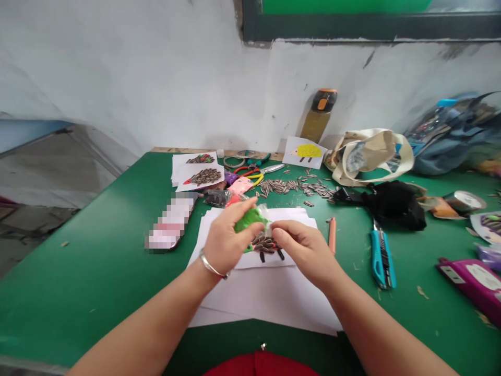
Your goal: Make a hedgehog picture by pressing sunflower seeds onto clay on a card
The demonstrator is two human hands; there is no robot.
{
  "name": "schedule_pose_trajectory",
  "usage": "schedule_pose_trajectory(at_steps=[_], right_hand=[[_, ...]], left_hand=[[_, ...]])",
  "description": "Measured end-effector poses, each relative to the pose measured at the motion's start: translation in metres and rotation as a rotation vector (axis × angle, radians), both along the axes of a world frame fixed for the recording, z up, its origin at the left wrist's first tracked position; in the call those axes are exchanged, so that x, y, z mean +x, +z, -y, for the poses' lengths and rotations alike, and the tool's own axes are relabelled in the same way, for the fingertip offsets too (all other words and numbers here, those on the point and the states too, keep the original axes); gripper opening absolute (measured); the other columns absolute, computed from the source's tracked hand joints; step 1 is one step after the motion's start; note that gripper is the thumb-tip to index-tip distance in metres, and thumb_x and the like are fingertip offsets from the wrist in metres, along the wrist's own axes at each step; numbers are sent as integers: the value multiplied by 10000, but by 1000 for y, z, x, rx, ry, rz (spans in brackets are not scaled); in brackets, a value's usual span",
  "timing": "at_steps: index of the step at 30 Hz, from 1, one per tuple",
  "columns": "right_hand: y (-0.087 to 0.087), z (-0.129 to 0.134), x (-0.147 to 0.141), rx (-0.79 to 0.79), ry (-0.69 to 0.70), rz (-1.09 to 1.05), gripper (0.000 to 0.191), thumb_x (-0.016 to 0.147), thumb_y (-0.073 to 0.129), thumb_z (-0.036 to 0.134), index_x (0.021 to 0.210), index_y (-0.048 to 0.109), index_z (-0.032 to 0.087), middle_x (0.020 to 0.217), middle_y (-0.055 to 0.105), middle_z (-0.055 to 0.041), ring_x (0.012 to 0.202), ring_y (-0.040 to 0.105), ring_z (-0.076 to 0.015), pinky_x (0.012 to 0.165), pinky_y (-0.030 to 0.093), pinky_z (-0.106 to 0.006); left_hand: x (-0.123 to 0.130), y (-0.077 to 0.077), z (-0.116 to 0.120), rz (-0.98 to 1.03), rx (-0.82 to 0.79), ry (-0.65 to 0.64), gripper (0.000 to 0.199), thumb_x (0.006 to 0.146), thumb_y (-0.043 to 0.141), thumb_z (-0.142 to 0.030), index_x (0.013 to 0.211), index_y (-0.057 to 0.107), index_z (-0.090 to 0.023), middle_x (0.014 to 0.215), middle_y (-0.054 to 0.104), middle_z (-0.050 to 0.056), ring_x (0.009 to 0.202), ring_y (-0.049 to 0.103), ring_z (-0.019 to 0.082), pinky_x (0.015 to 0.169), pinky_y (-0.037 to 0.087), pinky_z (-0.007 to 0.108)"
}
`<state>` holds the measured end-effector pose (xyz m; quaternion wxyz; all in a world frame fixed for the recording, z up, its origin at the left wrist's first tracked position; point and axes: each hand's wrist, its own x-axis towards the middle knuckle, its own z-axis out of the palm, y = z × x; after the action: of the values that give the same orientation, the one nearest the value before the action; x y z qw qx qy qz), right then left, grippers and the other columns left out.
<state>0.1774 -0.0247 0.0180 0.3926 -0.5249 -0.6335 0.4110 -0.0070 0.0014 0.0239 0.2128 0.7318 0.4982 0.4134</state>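
Note:
My left hand (226,236) is closed around a small clear plastic bag of bright green modelling clay (249,219). At the bag's right edge, the thumb and forefinger of my right hand (303,251) are pinched on the clear plastic. Below both hands lies a hedgehog picture made of sunflower seeds (264,243), with black feet and small red and green bits. Its upper part is hidden by my hands and the bag. It rests on a stack of white paper (254,297).
Loose sunflower seeds (279,186), scissors (270,169) and bags of pink clay (240,185) lie behind the paper. Finished hedgehog cards (203,177) and a phone (171,222) are on the left. A blue utility knife (382,258) and a black pouch (399,204) lie right.

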Motion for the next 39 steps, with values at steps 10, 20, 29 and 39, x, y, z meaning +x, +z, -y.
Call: schedule_pose_trajectory(at_steps=[10, 20, 29, 39], right_hand=[[2, -1, 0, -183, 93, -184, 237, 867, 547, 349, 742, 648, 175, 624, 583, 15, 596, 538, -110, 578, 450, -240], [-16, 4, -2, 338, -154, 321, 145, 878, 555, 261, 999, 628, 231, 964, 634, -46, 757, 595, -132, 699, 484, -252], [-27, -4, -2, 374, -93, 364, 85, 874, 558, 224, 911, 630, 198, 896, 619, -40, 779, 585, -153, 693, 462, -271], [-26, -5, -5, 223, -101, 334, 25, 826, 579, 190, 803, 583, 198, 778, 559, -4, 704, 525, -140, 635, 411, -264]], left_hand=[[2, -6, 10, 321, -503, -171, 568, 755, 713, -345, 1279, 567, -181, 1183, 667, 102, 1069, 635, 247, 878, 550, 373], [2, -6, 0, 453, -727, -186, 180, 709, 718, -288, 718, 643, -125, 609, 613, -17, 544, 576, 100, 543, 516, 228], [4, -14, 1, 480, -718, -190, 220, 698, 724, -310, 781, 663, -116, 629, 629, -9, 554, 577, 103, 547, 501, 216], [7, -17, 4, 471, -705, -166, 226, 690, 720, -298, 822, 681, -120, 654, 658, -8, 569, 606, 118, 554, 510, 225]])
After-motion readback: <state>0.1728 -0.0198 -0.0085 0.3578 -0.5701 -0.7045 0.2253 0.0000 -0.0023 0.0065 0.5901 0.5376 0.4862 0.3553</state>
